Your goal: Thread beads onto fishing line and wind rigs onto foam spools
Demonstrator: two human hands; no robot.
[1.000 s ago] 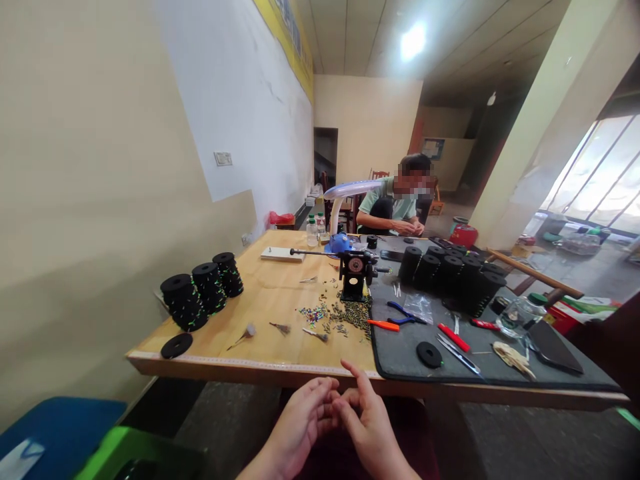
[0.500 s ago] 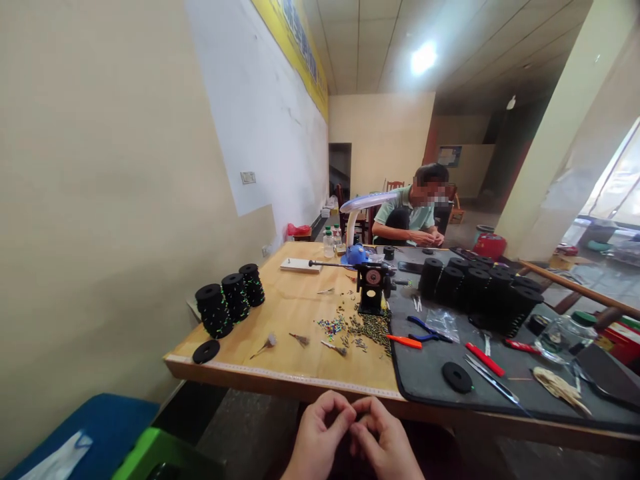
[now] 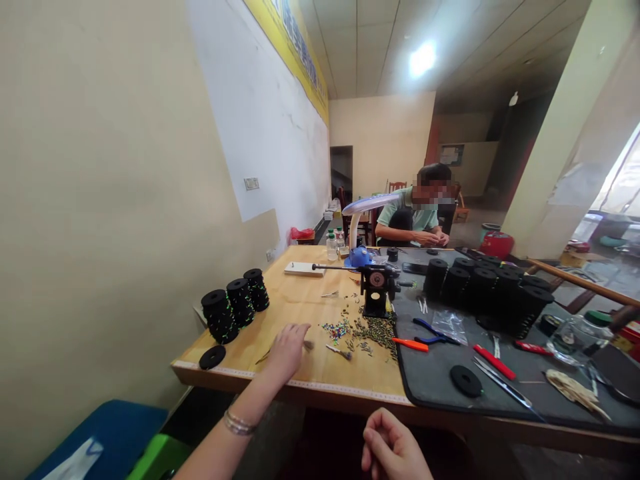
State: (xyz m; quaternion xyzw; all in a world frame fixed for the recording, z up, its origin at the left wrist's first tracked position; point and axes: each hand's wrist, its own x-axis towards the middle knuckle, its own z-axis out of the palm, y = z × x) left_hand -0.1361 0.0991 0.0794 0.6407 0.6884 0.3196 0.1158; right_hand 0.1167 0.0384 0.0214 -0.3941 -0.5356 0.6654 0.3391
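Observation:
My left hand is stretched over the front left of the wooden table, palm down with its fingers extended. It partly covers small feathery, brush-like pieces; the tuft of one shows by the fingers, and whether I touch it is hidden. Another brush-like piece lies just to the right. Below the table's front edge, my right hand is curled, thumb against the index finger. Anything in that pinch is too small to make out. Tiny coloured beads and a pile of small dark-gold pieces lie beyond.
Black spools stand left. A black winding device and a blue lamp are mid-table. The grey mat carries pliers, an orange-handled tool, scissors and more spools. A co-worker sits opposite.
My hands were together at the table's front edge. The left one has moved forward and left over the brush-like pieces; the right one stays low, slightly further right. The view has shifted a little.

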